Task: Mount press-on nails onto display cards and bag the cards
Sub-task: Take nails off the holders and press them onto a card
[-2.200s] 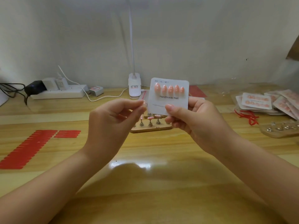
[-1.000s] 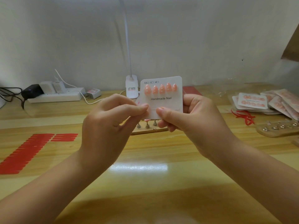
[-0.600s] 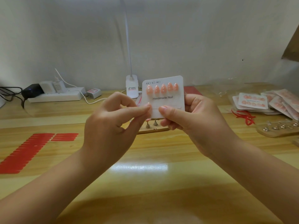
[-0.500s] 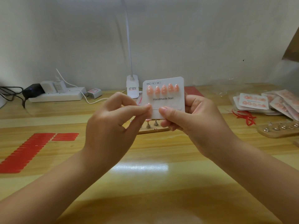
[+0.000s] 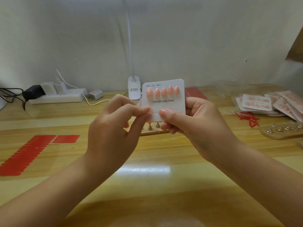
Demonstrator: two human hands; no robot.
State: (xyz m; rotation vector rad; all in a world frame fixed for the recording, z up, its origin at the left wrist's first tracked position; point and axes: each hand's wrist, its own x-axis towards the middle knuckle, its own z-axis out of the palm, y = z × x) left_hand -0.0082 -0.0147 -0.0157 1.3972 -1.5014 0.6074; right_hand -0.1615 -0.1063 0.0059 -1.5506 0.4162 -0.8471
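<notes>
The right hand (image 5: 193, 122) holds a white display card (image 5: 164, 102) upright above the wooden table (image 5: 155, 161), thumb pressed on the card's lower front and fingers curled behind its right edge. The card reads "Handmade Nail" and carries a row of five peach press-on nails (image 5: 162, 92) along its top; its lower row is bare. The left hand (image 5: 114, 133) meets the card at its lower left edge, thumb and forefinger pinched together there; whether a nail sits between them cannot be told. The two hands are close together, thumb tips just apart. Directly behind and below the hands, a wooden nail stand (image 5: 153, 129) with small metal pegs is partly hidden. Well to the left of the left hand lie red adhesive strips (image 5: 24, 154). Well to the right of the right hand lies a pile of bagged cards (image 5: 268, 104), with a second peg stand (image 5: 282, 131) nearer. Beyond the hands stands a white lamp base (image 5: 134, 87).
</notes>
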